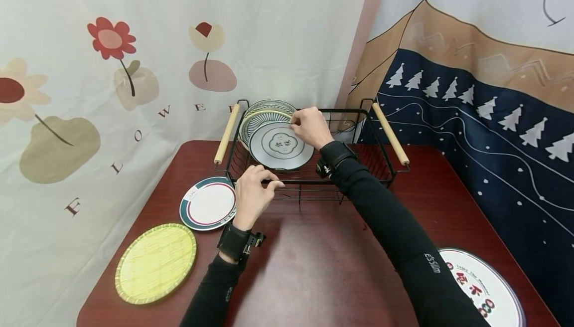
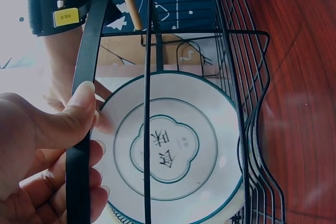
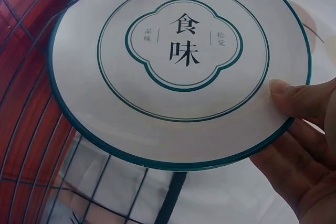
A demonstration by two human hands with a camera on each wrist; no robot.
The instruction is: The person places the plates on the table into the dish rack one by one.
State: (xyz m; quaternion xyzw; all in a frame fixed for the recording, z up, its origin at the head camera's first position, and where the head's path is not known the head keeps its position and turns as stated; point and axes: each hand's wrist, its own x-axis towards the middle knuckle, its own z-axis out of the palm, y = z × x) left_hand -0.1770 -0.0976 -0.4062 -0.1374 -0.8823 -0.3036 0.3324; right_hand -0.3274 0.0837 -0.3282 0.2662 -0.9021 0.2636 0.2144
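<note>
My right hand (image 1: pixel 310 126) pinches the rim of a white plate (image 1: pixel 281 146) with a dark green edge and a cloud-shaped emblem, thumb on its face in the right wrist view. The plate leans inside a black wire dish rack (image 1: pixel 358 163), in front of a green-striped plate with a yellow rim (image 1: pixel 251 126) and another patterned plate (image 1: pixel 271 102) behind it. My left hand (image 1: pixel 254 190) grips the rack's front top bar (image 2: pixel 84 129), thumb on one side and fingers curled round the other in the left wrist view.
Wooden handles (image 1: pixel 227 135) flank the rack. Left of it lies a white plate with a teal rim (image 1: pixel 210 204), and nearer, a yellow woven round tray (image 1: pixel 156 263). At front right, a white plate with red characters (image 1: pixel 484 287) is partly behind my right arm. Printed curtains enclose the table.
</note>
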